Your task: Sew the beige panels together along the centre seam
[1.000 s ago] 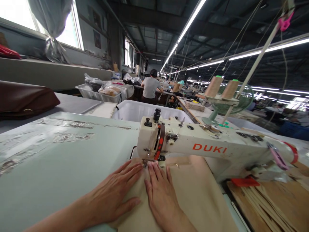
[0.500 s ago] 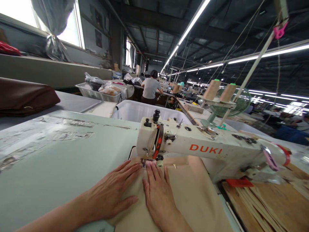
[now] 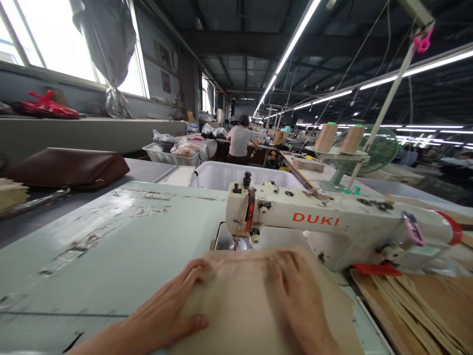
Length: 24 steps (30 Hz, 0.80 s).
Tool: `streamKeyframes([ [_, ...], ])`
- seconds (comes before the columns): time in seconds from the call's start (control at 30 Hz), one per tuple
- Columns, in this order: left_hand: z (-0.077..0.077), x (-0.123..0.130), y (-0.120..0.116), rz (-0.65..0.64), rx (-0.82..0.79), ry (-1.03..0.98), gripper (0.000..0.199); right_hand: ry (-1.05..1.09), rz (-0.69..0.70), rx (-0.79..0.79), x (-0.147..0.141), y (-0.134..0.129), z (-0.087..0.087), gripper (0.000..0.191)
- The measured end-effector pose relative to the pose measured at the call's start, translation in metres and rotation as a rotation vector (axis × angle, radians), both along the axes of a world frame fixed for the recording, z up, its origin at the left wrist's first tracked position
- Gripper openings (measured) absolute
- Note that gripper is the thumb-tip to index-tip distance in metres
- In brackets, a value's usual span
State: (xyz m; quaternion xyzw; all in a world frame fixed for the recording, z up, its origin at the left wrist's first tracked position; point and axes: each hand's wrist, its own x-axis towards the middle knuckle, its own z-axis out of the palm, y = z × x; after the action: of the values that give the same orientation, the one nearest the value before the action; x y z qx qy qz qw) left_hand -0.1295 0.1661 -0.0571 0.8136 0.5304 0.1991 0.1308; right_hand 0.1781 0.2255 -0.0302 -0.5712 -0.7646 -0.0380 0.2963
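Observation:
A beige fabric panel (image 3: 244, 296) with a zipper (image 3: 247, 260) along its far edge lies in front of the sewing machine (image 3: 314, 222). That edge is just on my side of the presser foot (image 3: 235, 241). My left hand (image 3: 173, 305) rests at the panel's left edge, its fingers bent and the thumb spread apart on the fabric. On the right part of the panel is my right hand (image 3: 301, 296), by the zipper's right end. Its fingers bend down onto the fabric and are smeared by motion, so their grip is unclear.
Tan strips (image 3: 406, 310) lie on a wooden board at right. Thread cones (image 3: 338, 138) stand behind the machine. A white bin (image 3: 244, 172) is beyond the table, and a brown leather piece (image 3: 70, 167) lies at left. Farther off, a person (image 3: 241, 140) sits facing away.
The panel has come back toward me, out from under the presser foot. My right hand has moved right toward the zipper's end; my left hand's fingers have bent. The view has shifted.

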Motion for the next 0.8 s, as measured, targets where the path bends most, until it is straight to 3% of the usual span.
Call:
streamKeyframes([
  [0.07, 0.005, 0.002, -0.003, 0.096, 0.021, 0.006, 0.042, -0.026, -0.147, -0.014, 0.023, 0.011, 0.006, 0.029],
  [0.13, 0.013, 0.010, 0.003, 0.150, 0.091, 0.078, 0.030, -0.089, -0.170, -0.094, 0.033, 0.021, 0.005, 0.025],
  [0.27, 0.024, 0.028, 0.021, 0.091, 0.193, 0.193, 0.023, -0.118, -0.097, -0.150, 0.031, 0.024, -0.005, 0.008],
  [0.33, 0.023, 0.031, 0.026, 0.049, 0.218, 0.199, 0.025, -0.113, -0.119, -0.117, 0.038, 0.019, -0.001, 0.011],
  [0.43, 0.014, 0.030, 0.027, -0.003, 0.260, 0.203, 0.028, -0.047, -0.276, 0.122, 0.068, 0.011, 0.028, 0.030],
  [0.53, 0.003, 0.028, 0.030, -0.003, 0.299, 0.208, 0.028, 0.043, -0.583, 0.547, 0.111, 0.014, 0.076, 0.047],
  [0.57, 0.000, 0.027, 0.032, 0.010, 0.313, 0.211, 0.029, 0.058, -0.682, 0.585, 0.125, 0.019, 0.091, 0.051],
  [0.63, -0.004, 0.027, 0.034, 0.046, 0.346, 0.214, 0.034, 0.069, -0.786, 0.426, 0.149, 0.031, 0.114, 0.059],
  [0.7, -0.006, 0.027, 0.036, 0.067, 0.377, 0.213, 0.036, 0.074, -0.775, 0.206, 0.166, 0.043, 0.129, 0.061],
  [0.8, -0.004, 0.026, 0.035, 0.059, 0.409, 0.196, 0.037, 0.066, -0.749, 0.099, 0.182, 0.051, 0.140, 0.053],
])
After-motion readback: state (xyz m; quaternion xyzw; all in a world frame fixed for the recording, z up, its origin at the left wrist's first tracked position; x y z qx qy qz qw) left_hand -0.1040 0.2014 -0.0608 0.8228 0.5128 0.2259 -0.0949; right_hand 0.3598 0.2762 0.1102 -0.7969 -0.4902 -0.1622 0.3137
